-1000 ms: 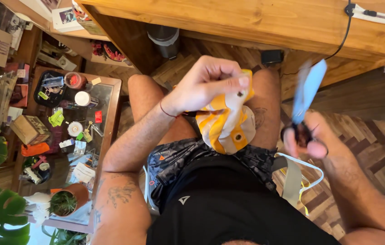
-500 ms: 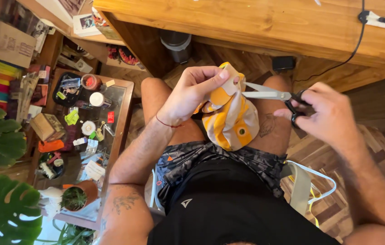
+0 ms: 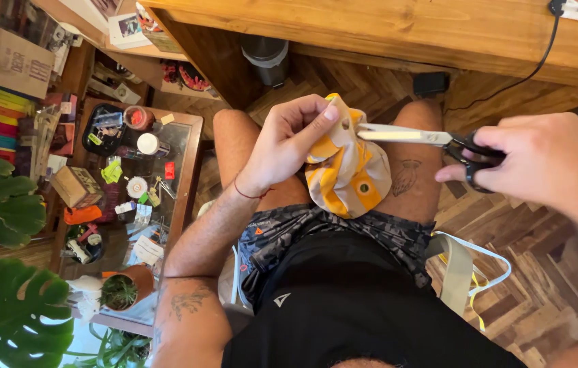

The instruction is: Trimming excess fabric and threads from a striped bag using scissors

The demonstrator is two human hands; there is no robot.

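My left hand [image 3: 294,138] pinches the top edge of a yellow and white cloth pouch [image 3: 347,170] that hangs down over my lap. My right hand [image 3: 541,160] grips black-handled scissors [image 3: 432,139] and holds them level. The blades point left and their tips touch the pouch's top, right beside my left fingertips. I sit with bare knees under a wooden desk [image 3: 398,27].
A low glass-topped side table [image 3: 185,177] crowded with small items stands at my left. Big green leaves [image 3: 3,272] fill the lower left corner. A black cable [image 3: 527,68] hangs off the desk. White and yellow straps [image 3: 466,272] lie by my right hip on the parquet floor.
A second ago the scissors pointed up and away at the right. My right hand has swung them level and brought the blades to the pouch's top edge.
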